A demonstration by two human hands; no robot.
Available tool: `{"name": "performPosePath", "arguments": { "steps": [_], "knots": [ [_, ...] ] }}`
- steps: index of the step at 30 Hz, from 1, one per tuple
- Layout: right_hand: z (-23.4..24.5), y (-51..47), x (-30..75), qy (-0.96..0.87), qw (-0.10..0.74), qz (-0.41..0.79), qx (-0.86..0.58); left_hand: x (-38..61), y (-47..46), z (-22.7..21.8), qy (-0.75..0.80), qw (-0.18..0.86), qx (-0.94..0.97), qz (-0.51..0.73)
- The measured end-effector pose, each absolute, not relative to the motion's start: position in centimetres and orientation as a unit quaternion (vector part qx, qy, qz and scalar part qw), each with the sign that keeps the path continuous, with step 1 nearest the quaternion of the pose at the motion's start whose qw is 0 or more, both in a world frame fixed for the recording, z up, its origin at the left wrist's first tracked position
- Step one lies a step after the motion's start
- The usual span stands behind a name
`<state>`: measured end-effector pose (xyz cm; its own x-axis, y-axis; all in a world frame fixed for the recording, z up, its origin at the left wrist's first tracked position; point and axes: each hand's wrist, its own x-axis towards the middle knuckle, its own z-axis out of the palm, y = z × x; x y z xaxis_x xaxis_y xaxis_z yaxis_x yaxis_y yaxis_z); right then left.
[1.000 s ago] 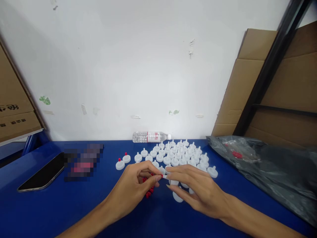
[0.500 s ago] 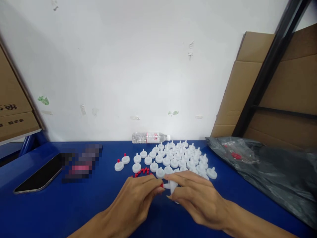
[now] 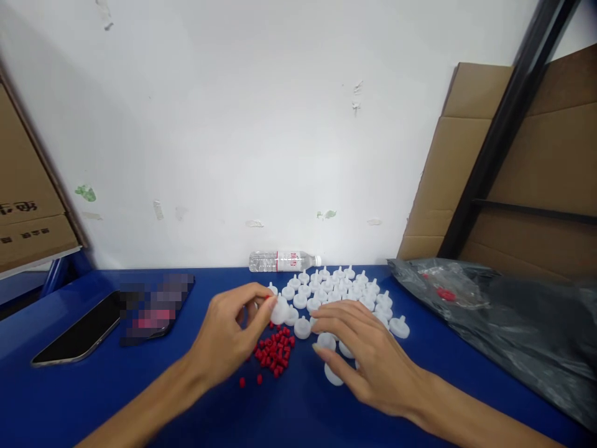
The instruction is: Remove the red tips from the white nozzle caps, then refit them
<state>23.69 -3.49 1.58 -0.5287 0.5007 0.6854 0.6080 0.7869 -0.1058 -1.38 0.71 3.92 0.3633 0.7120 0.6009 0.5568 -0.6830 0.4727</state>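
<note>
Left of the group, my left hand [image 3: 233,330] pinches the red tip of a white nozzle cap [image 3: 280,311] between thumb and fingers. The cap's round base faces right. My right hand [image 3: 368,354] hovers over the near side of the white nozzle caps [image 3: 302,327], its thumb and fingers apart. One white cap [image 3: 326,341] shows between its thumb and fingers, and others are partly hidden beneath the hand. Small red tip caps [image 3: 275,351] lie in a loose pile between my two hands.
A clear water bottle [image 3: 289,261] lies along the wall behind the caps. To the left are a phone [image 3: 77,330] and a dark, blurred-out object [image 3: 158,308]. A grey plastic bag [image 3: 489,323] covers the right side of the blue table [image 3: 186,404], beside cardboard [image 3: 457,155].
My hands were together at a white nozzle cap and its red tip. Now they are apart: the left has carried the capped piece left and away, and the right has opened over the white caps.
</note>
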Motion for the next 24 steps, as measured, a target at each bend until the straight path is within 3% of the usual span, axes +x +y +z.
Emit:
{"name": "performPosePath", "arguments": {
  "steps": [3, 9, 19, 24],
  "knots": [
    [1.5, -3.2, 23.9, -0.868, 0.34, -0.087, -0.351, -3.4, 2.6, 4.7, 0.448, -0.059, 0.841, 0.298],
    [1.5, -3.1, 24.1, -0.86, 0.317, -0.131, -0.377, -5.0, 3.9, 5.0, 0.516, -0.108, 0.846, 0.077],
    [1.1, -3.2, 24.2, -0.864, 0.281, -0.112, -0.402, -5.4, 3.6, 4.9, 0.512, -0.147, 0.846, 0.031],
    [1.1, -3.4, 24.1, -0.869, 0.284, -0.086, -0.396, -4.6, 3.1, 5.2, 0.435, -0.147, 0.886, 0.056]
  ]
}}
